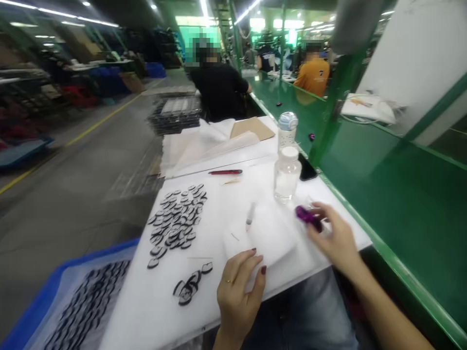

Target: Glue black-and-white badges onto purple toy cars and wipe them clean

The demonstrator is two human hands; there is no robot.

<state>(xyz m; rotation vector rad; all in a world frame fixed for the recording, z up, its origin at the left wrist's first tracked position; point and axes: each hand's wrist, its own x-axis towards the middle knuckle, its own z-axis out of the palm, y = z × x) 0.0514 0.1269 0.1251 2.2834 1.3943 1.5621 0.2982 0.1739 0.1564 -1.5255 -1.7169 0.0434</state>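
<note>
Between the thumb and fingers of my right hand (333, 238) is a small shiny purple and black part (308, 217), held over the table's right side. My left hand (241, 287) rests at the table's front edge, fingers stretched out and apart, with nothing in it. Just beyond it lie white sheets (270, 238), with a small grey-tipped tube (250, 214) on them. Left of that hand is a small group of black-rimmed pieces (189, 287). Farther back, many similar pieces (177, 218) are spread out on the white tabletop (215, 218).
A clear bottle (287, 177) and a patterned cup (288, 129) stand at the right, near a dark phone (307, 167). A red cutter knife (225, 172) lies behind. A blue crate (62, 277) sits lower left; a green conveyor (394, 194) runs along the right. One person (219, 90) sits ahead.
</note>
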